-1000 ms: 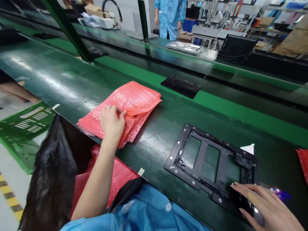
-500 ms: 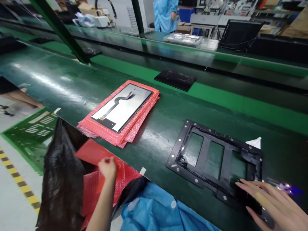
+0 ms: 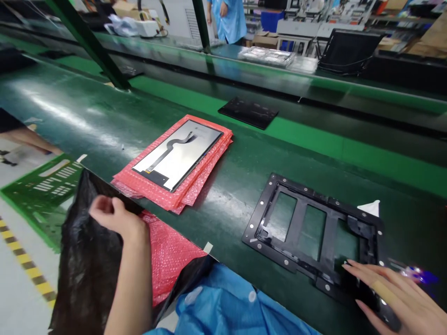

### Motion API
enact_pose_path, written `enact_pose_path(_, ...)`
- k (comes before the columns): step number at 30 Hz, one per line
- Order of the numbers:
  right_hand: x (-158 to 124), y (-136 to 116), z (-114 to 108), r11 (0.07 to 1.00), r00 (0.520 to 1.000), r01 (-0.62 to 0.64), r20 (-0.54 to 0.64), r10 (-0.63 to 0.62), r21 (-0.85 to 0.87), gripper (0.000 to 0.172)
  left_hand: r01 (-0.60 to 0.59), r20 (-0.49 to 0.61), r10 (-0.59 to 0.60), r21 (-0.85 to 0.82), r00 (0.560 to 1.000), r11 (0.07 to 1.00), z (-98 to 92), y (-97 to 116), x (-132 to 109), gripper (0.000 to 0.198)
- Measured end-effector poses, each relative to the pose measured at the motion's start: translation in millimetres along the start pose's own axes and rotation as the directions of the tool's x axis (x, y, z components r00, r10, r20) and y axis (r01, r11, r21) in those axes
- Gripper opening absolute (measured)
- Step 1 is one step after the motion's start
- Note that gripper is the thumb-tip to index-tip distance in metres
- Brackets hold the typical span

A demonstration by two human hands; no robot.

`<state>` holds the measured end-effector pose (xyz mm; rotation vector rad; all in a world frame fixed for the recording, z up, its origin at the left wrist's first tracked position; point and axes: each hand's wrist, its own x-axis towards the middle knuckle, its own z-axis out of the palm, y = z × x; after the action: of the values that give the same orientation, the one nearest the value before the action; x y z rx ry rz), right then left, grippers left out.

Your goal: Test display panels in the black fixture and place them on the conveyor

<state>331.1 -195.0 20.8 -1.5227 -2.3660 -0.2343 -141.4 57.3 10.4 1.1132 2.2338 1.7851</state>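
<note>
My left hand (image 3: 113, 216) hangs over the mouth of a black plastic bag (image 3: 84, 265), fingers loosely curled, thumb apart, nothing visible in them. Pink bubble wrap (image 3: 171, 253) lies in the bag beside my forearm. My right hand (image 3: 401, 291) has its fingers stretched over the near right corner of a black frame fixture (image 3: 314, 232) with crossbars and round metal dots. Under that palm is a dark, glossy, rounded object (image 3: 389, 314), mostly covered. On a stack of pink bubble-wrap sleeves (image 3: 188, 197) lies a display panel (image 3: 188, 158) with a flat ribbon cable.
A dark flat panel (image 3: 247, 112) lies on the green strip behind the workbench (image 3: 223, 218). A white scrap (image 3: 370, 208) touches the fixture's far right. A green post (image 3: 91, 44) slants up at left. Across the line stands a person in a blue coat (image 3: 228, 21).
My left hand has moved left and up, and the red sheet it held is gone from it. My right hand stays put. The dark panel on the strip has shifted left.
</note>
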Motion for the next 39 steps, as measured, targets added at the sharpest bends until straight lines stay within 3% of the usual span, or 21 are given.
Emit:
enact_pose_path(2, -3.2, 1.1, 2.7, 1.000, 1.000, -0.012, -0.004, 0.012, 0.015, 0.034, -0.049, -0.002, 0.049, 0.058, 0.999, 0.997, 4.6, 9.2, 14.6, 0.043)
enact_pose_path(4, -4.2, 1.4, 4.9, 1.000, 1.000, -0.016, 0.003, 0.016, 0.014, 0.035, -0.130, 0.130, 0.115, 0.110, 0.985, 0.985, 13.9, 20.8, 23.8, 0.044)
enact_pose_path(7, -1.7, -0.1, 4.9, 1.000, 0.999, -0.023, 0.035, 0.023, -0.004, 0.037, -0.258, 0.390, 0.163, 0.204, 0.906, 0.944, 34.0, 39.4, 27.7, 0.036)
enact_pose_path(10, 2.6, -3.4, 0.5, 0.999, 0.998, -0.030, 0.055, 0.031, -0.018, 0.038, -0.358, 0.526, 0.157, 0.306, 0.836, 0.882, 48.1, 54.3, 25.2, 0.036)
enact_pose_path(14, 5.8, -7.4, -4.7, 0.999, 0.997, -0.051, 0.062, 0.052, -0.010, 0.035, -0.427, 0.573, 0.149, 0.388, 0.806, 0.817, 49.7, 62.4, 25.2, 0.046)
enact_pose_path(19, 9.1, -9.1, 2.0, 0.994, 0.994, -0.104, 0.027, 0.104, 0.019, 0.038, -0.434, 0.553, 0.133, 0.460, 0.823, 0.775, 55.6, 61.5, 42.8, 0.053)
enact_pose_path(22, 13.8, -9.7, 7.2, 0.990, 0.992, -0.128, -0.014, 0.129, 0.063, 0.037, -0.384, 0.519, 0.103, 0.470, 0.848, 0.795, 58.6, 62.7, 59.0, 0.041)
enact_pose_path(24, 18.0, -10.8, 8.1, 0.983, 0.985, -0.163, -0.041, 0.167, 0.081, 0.036, -0.304, 0.503, 0.064, 0.409, 0.862, 0.860, 54.5, 65.5, 66.9, 0.031)
enact_pose_path(26, 22.6, -12.8, 7.7, 0.975, 0.975, -0.203, -0.073, 0.210, 0.096, 0.035, -0.126, 0.505, -0.035, 0.281, 0.862, 0.951, 44.3, 70.2, 69.7, 0.030)
enact_pose_path(28, 27.1, -15.8, 7.1, 0.964, 0.964, -0.237, -0.098, 0.249, 0.121, 0.033, 0.067, 0.535, -0.134, 0.143, 0.834, 0.988, 28.9, 77.3, 67.0, 0.030)
enact_pose_path(30, 31.3, -19.5, 7.2, 0.954, 0.956, -0.253, -0.109, 0.273, 0.162, 0.030, 0.169, 0.548, -0.163, 0.039, 0.820, 0.985, 10.1, 86.3, 60.5, 0.026)
enact_pose_path(34, 38.7, -27.6, 10.1, 0.925, 0.942, -0.264, -0.131, 0.308, 0.274, 0.020, 0.294, 0.506, -0.171, -0.174, 0.845, 0.940, -27.6, 99.5, 49.0, 0.019)
enact_pose_path(37, 43.2, -32.3, 14.5, 0.898, 0.934, -0.269, -0.134, 0.331, 0.348, 0.017, 0.422, 0.509, -0.236, -0.286, 0.828, 0.860, -45.0, 91.5, 47.3, 0.022)
enact_pose_path(39, 45.7, -34.0, 17.9, 0.886, 0.932, -0.270, -0.128, 0.339, 0.378, 0.018, 0.486, 0.519, -0.312, -0.239, 0.796, 0.841, -50.2, 75.3, 47.1, 0.021)
